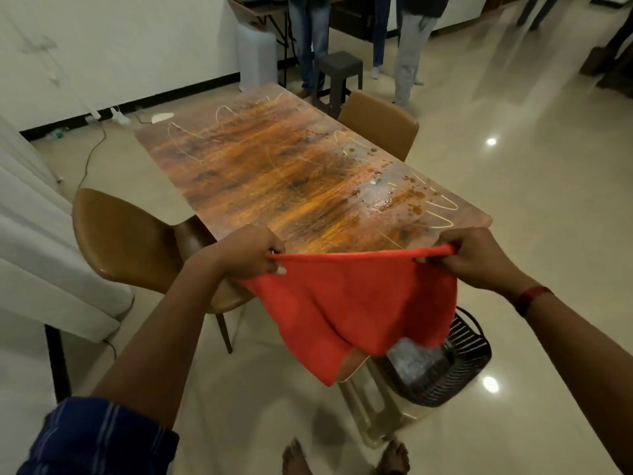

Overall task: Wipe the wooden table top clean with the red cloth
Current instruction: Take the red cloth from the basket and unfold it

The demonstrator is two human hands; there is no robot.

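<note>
Floor [513, 207]: pale glossy tile, ceiling lights reflected in it as bright spots.

Surface [260, 173]: long wooden table top, running away from the camera. Streaked with thin pale looping lines and dotted with dark droplets, densest along the right edge; one wet, shiny patch near the right front corner.

Chairs: one tan chair [130, 234] at the left side of the surface, a second tan chair [380, 121] at the far right side. Dark stool [337, 68] beyond the far end; legs of standing people behind it.

Red cloth [349, 303]: held in the air at the near end of the surface, top edge pulled taut between both hands, rest hanging down in loose folds. Not touching the table top. Its lower part hangs in front of a black mesh basket [459, 361] resting on a pale plastic stool [373, 406].

Left hand [246, 252]: grip clenched on the cloth's upper left corner, blue striped sleeve at the upper arm.

Right hand [476, 258]: grip pinching the upper right corner; red band [531, 298] on the wrist.

Bare feet at the bottom edge of the view.
</note>
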